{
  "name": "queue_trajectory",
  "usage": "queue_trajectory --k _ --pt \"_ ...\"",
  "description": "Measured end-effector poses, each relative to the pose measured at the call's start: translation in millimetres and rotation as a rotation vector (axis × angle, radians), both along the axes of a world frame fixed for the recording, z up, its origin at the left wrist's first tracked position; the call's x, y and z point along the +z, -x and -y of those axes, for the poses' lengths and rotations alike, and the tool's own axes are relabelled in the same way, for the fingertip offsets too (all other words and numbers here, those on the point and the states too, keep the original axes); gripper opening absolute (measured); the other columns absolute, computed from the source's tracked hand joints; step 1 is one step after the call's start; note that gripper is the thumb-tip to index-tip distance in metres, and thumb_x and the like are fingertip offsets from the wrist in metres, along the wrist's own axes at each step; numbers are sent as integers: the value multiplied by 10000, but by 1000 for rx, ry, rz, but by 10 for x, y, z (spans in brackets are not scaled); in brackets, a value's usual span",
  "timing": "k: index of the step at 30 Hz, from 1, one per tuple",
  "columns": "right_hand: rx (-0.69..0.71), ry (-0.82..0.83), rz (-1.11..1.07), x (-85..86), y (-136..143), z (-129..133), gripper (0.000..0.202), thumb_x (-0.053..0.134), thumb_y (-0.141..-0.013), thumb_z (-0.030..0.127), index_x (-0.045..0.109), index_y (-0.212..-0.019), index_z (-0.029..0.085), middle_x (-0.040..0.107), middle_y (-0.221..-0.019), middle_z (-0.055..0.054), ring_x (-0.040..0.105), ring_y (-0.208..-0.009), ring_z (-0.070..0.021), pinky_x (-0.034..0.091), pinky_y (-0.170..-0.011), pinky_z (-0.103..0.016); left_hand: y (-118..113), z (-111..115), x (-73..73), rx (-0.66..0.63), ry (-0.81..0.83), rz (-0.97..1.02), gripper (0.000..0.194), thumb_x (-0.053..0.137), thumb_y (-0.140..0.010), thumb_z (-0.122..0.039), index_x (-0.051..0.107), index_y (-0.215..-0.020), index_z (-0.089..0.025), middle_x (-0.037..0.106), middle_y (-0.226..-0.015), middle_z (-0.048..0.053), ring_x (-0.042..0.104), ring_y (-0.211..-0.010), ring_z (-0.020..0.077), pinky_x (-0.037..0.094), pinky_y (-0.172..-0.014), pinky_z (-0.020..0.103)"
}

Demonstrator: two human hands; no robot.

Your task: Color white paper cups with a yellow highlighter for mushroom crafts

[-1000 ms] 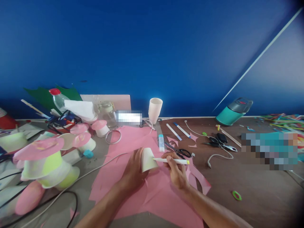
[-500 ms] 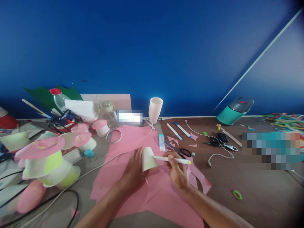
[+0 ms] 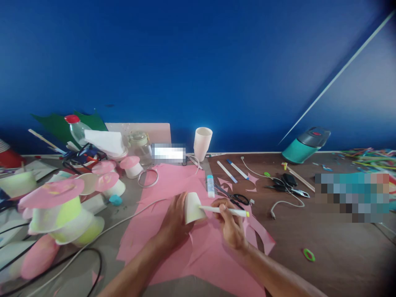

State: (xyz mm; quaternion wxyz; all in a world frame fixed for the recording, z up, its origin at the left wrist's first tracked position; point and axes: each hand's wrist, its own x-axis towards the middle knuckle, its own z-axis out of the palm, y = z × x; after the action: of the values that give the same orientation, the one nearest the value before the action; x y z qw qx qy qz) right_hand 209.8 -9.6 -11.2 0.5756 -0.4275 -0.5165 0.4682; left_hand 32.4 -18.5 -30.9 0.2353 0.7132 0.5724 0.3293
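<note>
My left hand [image 3: 175, 219] is wrapped round a small white paper cup [image 3: 193, 208], which lies tilted above pink paper [image 3: 173, 264]. In my right hand [image 3: 231, 225] is a white marker with a yellow end [image 3: 238, 212], pinched between thumb and fingers. The marker's tip meets the side of the cup. Just behind my right hand lie a glue stick [image 3: 210, 186] and black-handled scissors [image 3: 240, 199].
Pink-topped paper cups [image 3: 107, 181] crowd the left side, with cables among them. At the back stand a glass jar [image 3: 140, 146] and stacked white cups [image 3: 202, 143]. Two markers [image 3: 232, 170], more scissors [image 3: 278, 185] and a teal flask [image 3: 305, 146] are to the right.
The marker and my right hand have shifted very slightly, with the tip still at the cup. My left hand keeps its hold on the cup.
</note>
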Motion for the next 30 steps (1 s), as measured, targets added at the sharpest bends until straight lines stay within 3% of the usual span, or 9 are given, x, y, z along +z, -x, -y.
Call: queue_trajectory --k 3,6,8,11,14,22,30 --pt "-70 -29 -53 -17 33 -34 302 444 -899 473 586 -940 209 501 -630 19 424 -526 -113 375 -498 -240 7 6 20 -9 28 3 702 611 -747 -248 281 -1362 -170 409 -1337 170 410 -1242 333 375 -1016 523" --pt "-38 -36 -32 -33 55 -53 336 400 -920 473 565 -1056 213 545 -673 5 411 -489 -102 364 -458 -235 8 10 38 -16 39 0 704 607 -753 -242 265 -1366 -184 405 -1336 168 413 -1233 338 371 -1015 542" --pt "-26 -45 45 -42 55 -39 318 420 -916 455 579 -1051 215 553 -678 2 439 -509 -110 384 -469 -239 6 9 43 -17 37 -6 697 600 -757 -240 261 -1362 -170 406 -1331 173 411 -1231 339 370 -1013 547" --pt "-34 -141 185 -43 39 1 208 486 -898 363 594 -1010 226 580 -794 -20 541 -697 -154 466 -648 -283 2 5 45 -20 34 -14 691 594 -754 -230 263 -1355 -144 399 -1334 181 397 -1239 333 363 -1023 539" --pt "42 -246 274 -22 26 26 193 475 -890 260 551 -1061 215 561 -873 -43 549 -799 -183 475 -749 -325 1 8 47 -21 29 -8 685 584 -751 -205 266 -1354 -136 405 -1322 179 409 -1228 319 369 -1026 518" --pt "191 -385 436 -47 15 28 472 486 -772 67 452 -1196 270 525 -906 -38 538 -825 -190 479 -772 -345 -5 15 43 16 27 28 721 606 -774 -336 242 -1375 -176 400 -1326 163 393 -1244 326 364 -1025 528" --pt "161 -391 490 -144 55 -19 451 466 -747 51 491 -1151 252 562 -924 -44 558 -785 -186 487 -729 -323 -24 0 21 88 41 58 791 613 -754 -369 213 -1395 -136 419 -1316 191 409 -1243 336 374 -1008 519"
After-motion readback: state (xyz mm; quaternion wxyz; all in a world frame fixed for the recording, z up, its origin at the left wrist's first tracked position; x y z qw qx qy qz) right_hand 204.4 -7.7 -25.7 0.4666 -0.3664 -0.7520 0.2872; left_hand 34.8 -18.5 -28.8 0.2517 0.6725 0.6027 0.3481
